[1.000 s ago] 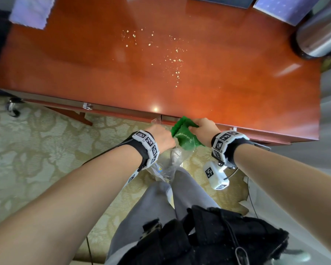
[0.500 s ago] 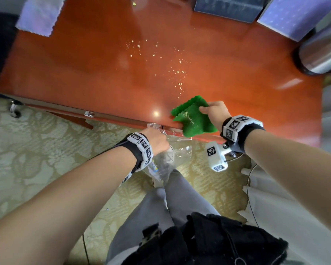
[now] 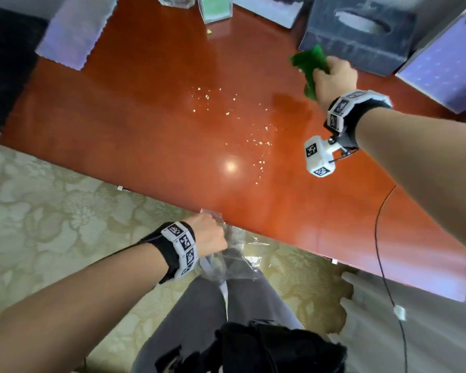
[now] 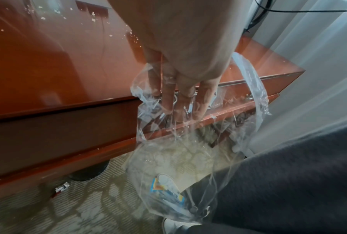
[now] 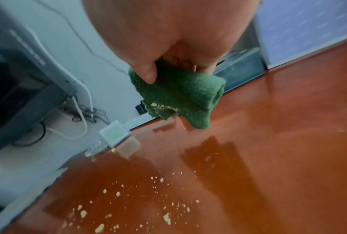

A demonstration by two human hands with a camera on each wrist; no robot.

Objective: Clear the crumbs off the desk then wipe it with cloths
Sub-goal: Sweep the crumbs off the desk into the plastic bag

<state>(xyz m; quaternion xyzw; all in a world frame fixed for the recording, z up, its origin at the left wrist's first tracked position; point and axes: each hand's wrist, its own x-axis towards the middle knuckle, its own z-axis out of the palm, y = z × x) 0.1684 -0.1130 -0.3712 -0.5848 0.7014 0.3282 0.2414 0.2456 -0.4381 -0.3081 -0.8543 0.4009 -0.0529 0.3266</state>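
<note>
Pale crumbs [image 3: 237, 122] [image 5: 116, 205] lie scattered over the middle of the glossy red-brown desk [image 3: 145, 135]. My right hand [image 3: 331, 79] [image 5: 168, 52] grips a bunched green cloth [image 3: 308, 65] [image 5: 180, 95] lifted above the desk's far right, past the crumbs; a few crumbs cling to its lower edge. My left hand [image 3: 207, 234] [image 4: 180, 88] holds the rim of a clear plastic bag [image 3: 232, 262] [image 4: 188, 158] just below the desk's near edge. The bag hangs down over my lap with a small wrapper inside.
A lilac cloth [image 3: 73, 30] lies at the desk's far left. A dark tissue box [image 3: 358, 30], a small green-and-clear box [image 3: 215, 9] and a purple box [image 3: 447, 65] stand along the back. A thin cable [image 3: 382, 238] crosses the right end. Patterned carpet [image 3: 51, 224] lies below.
My right hand has lifted the green cloth from the desk's near edge by the bag and carried it up and away to the far right. The left hand keeps hold of the bag.
</note>
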